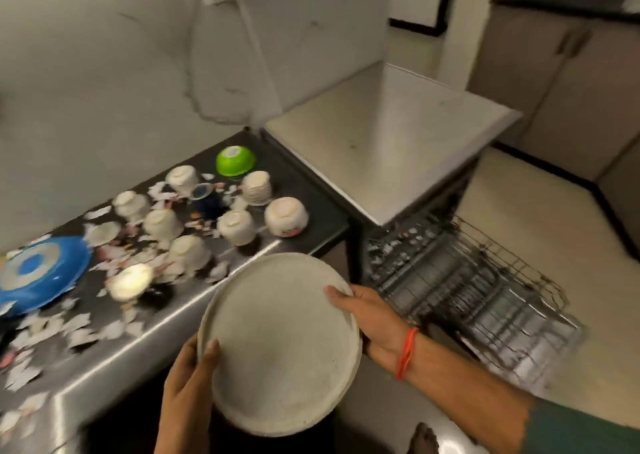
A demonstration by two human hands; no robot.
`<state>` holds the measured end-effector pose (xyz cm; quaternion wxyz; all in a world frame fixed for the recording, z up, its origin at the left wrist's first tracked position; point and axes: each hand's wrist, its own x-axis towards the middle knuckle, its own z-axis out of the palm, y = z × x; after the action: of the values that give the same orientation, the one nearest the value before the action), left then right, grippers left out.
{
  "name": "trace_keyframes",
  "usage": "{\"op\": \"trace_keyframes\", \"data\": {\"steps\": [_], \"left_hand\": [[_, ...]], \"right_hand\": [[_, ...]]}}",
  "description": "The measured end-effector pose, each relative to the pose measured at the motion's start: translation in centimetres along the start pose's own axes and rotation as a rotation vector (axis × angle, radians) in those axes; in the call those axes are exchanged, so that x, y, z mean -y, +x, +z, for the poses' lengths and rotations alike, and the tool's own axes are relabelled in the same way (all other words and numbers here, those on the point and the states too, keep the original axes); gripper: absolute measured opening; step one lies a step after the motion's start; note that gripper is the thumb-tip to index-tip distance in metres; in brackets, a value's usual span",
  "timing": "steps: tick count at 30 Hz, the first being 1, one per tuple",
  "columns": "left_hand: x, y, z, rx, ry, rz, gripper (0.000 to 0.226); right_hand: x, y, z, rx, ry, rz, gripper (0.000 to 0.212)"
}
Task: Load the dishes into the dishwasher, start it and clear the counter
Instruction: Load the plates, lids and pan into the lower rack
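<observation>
From the head view, the left hand (188, 377) and the right hand (372, 322) hold a stack of round pale speckled plates (280, 342) by its opposite edges, thumbs curled over the rim, between the steel counter (145, 342) and the pulled-out wire dishwasher rack (485, 297). The rack contents are blurred. On the counter: about eight upturned white cups (162, 223), one green bowl (236, 160), one blue plate (38, 273).

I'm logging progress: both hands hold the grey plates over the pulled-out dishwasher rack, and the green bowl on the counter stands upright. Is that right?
Not quite. The head view shows the green bowl upside down on the counter, base up. The rest holds: left hand and right hand grip the grey plates beside the pulled-out dishwasher rack.
</observation>
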<state>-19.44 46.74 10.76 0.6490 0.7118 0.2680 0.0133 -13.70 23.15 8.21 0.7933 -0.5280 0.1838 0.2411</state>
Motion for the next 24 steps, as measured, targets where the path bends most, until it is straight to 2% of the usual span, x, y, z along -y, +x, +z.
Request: {"op": "trace_keyframes", "data": {"steps": [6, 14, 19, 24], "left_hand": [[2.0, 0.1, 12.5, 0.241, 0.168, -0.107, 0.013], [3.3, 0.4, 25.7, 0.566, 0.295, -0.169, 0.019], [6.2, 2.2, 33.3, 0.701, 0.373, -0.276, 0.021], [9.6, 4.6, 39.6, 0.837, 0.526, -0.402, 0.035]], "right_hand": [[-0.5, -4.2, -12.6, -0.237, 0.268, 0.025, 0.027], [-3.0, -7.1, -21.6, -0.538, 0.651, -0.078, 0.027], [-5.0, -6.1, -25.8, -0.736, 0.719, -0.087, 0.026], [-6.4, -3.4, -29.1, -0.967, 0.687, 0.071, 0.046]]}}
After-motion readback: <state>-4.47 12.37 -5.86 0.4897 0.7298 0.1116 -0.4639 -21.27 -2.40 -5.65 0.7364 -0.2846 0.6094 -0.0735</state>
